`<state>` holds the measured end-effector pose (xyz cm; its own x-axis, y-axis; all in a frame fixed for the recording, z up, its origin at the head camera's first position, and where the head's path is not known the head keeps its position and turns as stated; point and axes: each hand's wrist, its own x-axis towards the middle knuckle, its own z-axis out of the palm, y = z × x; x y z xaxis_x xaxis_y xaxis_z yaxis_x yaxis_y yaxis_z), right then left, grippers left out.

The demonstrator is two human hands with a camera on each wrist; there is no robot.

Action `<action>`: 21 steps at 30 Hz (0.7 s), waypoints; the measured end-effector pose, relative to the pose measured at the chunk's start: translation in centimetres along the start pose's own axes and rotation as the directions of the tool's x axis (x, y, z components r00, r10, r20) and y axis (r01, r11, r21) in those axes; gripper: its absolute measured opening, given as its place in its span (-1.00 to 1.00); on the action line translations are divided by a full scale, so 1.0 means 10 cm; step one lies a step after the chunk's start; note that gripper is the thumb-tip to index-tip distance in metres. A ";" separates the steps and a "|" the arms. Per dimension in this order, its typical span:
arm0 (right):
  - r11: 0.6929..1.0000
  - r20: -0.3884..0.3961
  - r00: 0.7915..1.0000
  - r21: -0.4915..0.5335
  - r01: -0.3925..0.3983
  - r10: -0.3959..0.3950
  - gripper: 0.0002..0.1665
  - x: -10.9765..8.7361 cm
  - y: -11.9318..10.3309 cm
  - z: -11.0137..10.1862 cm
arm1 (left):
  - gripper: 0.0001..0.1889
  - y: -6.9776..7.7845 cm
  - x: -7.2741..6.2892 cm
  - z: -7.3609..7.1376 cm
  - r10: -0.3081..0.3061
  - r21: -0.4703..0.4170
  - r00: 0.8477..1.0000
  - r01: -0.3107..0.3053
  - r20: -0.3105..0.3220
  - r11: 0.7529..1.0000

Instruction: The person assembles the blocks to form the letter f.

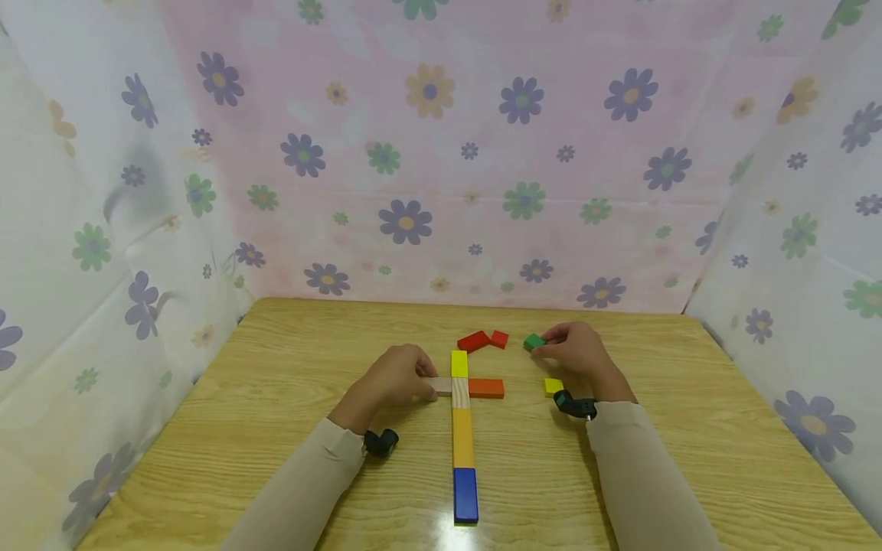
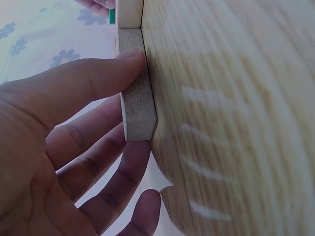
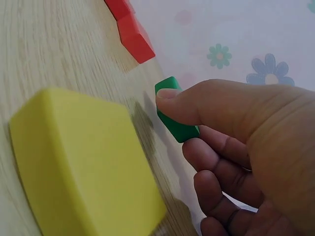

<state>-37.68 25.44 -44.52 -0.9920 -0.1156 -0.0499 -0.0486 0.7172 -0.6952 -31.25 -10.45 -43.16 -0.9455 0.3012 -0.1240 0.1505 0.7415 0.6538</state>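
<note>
My left hand (image 1: pixel 394 376) pinches a plain wooden block (image 1: pixel 444 386) between thumb and fingers. That block lies on the table, its far end against a striped pale block (image 1: pixel 459 392) in the middle of a cross of blocks. Up from the centre sits a yellow block (image 1: pixel 459 363), to its right an orange-red block (image 1: pixel 486 389). Toward me run an orange-yellow block (image 1: pixel 462 438) and a blue block (image 1: pixel 465 495). At the right, my right hand (image 1: pixel 577 350) pinches a small green block (image 3: pixel 173 114) by thumb and fingertips; its shadow shows on the table beside it.
Two red blocks, a longer one (image 1: pixel 473 341) and a shorter one (image 1: pixel 499 339), lie behind the cross. Another yellow block (image 3: pixel 88 167) is near my right wrist. The wooden table (image 1: pixel 310 329) meets flower-patterned cloth (image 1: pixel 482 252) at its back and sides.
</note>
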 end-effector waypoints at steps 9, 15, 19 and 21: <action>1.000 0.031 0.999 -0.002 0.024 -0.024 -0.51 -0.01 -0.09 0.04 | -0.74 -0.01 0.00 0.00 0.005 0.000 1.000 -0.005 0.000 1.000; 0.999 0.037 0.999 -0.008 0.038 -0.038 -0.54 0.01 -0.12 0.07 | -0.76 0.00 0.00 -0.01 -0.002 -0.009 1.000 0.002 0.003 1.000; 0.999 0.042 0.998 -0.010 0.039 -0.039 -0.55 0.01 -0.14 0.10 | -0.76 0.00 0.01 -0.01 0.001 -0.009 1.000 -0.001 0.002 1.000; 0.999 0.043 0.998 -0.016 0.039 -0.038 -0.56 0.01 -0.15 0.11 | -0.75 0.00 0.01 -0.01 0.002 -0.009 1.000 -0.002 0.002 1.000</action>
<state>-37.58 23.61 -44.32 -0.9836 -0.1719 -0.0541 -0.0887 0.7233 -0.6848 -31.34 -10.47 -43.13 -0.9446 0.3038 -0.1244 0.1496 0.7357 0.6606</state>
